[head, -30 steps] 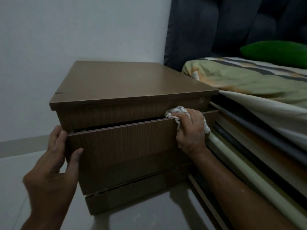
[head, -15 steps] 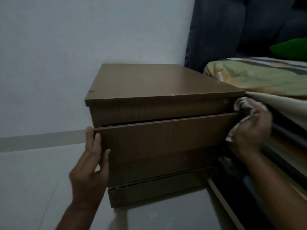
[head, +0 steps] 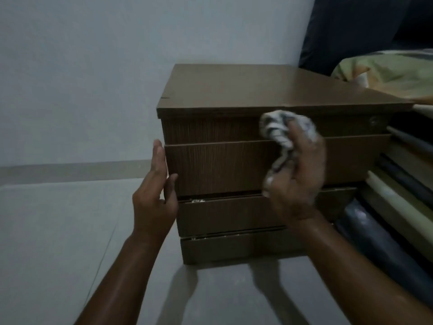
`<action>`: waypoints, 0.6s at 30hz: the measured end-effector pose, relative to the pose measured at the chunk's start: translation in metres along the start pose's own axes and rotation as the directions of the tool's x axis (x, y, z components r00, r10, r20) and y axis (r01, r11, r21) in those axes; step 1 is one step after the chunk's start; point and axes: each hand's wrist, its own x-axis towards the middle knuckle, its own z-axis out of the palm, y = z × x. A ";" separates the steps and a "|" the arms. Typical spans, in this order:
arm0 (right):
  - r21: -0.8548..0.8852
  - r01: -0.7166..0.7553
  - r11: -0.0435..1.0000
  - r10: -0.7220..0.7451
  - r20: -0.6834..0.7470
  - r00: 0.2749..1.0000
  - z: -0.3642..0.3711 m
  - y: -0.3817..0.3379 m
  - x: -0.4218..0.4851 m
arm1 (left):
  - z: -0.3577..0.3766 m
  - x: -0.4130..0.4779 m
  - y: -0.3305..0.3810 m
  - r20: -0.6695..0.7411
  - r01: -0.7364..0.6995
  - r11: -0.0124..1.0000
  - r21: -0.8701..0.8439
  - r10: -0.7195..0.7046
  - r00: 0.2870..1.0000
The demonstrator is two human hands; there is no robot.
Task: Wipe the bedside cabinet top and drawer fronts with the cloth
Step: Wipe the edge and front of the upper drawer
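Observation:
The brown wooden bedside cabinet (head: 234, 90) stands against the pale wall, its bare top lit from above. Below the top are stacked drawer fronts; the upper drawer front (head: 218, 165) is a wide wood-grain panel. My left hand (head: 155, 198) rests flat against the left end of that drawer front, thumb on its face. My right hand (head: 297, 179) is in front of the drawer's middle, fingers closed on a crumpled white-and-grey cloth (head: 281, 130) that bunches up over the seam above the drawer.
A bed (head: 386, 76) with striped bedding and a dark headboard (head: 351, 26) butts against the cabinet's right side. Layered mattress and frame edges (head: 398, 195) run down the right. A pale tiled floor (head: 58, 231) spreads to the left and front.
My right hand with the cloth came back from the cabinet's right edge to the middle of the drawer front. The view swung left, so the cabinet sits further right in frame.

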 end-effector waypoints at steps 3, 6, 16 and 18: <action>0.068 0.074 0.995 -0.083 0.138 0.987 0.041 -0.038 -0.034 | -0.001 0.001 -0.014 0.048 0.029 0.999 -0.016 -0.028 0.998; 0.019 0.125 0.992 -0.125 0.284 0.951 0.082 -0.063 -0.068 | 0.000 -0.001 -0.019 0.092 0.097 0.994 -0.051 -0.092 0.992; -0.209 0.390 0.897 -0.230 0.532 0.815 0.099 -0.029 -0.085 | 0.016 -0.012 -0.019 -0.019 0.196 0.974 -0.117 -0.200 0.980; -0.251 0.384 0.889 -0.214 0.513 0.832 0.089 -0.010 -0.082 | 0.019 -0.015 -0.020 -0.031 0.190 0.970 -0.151 -0.197 0.980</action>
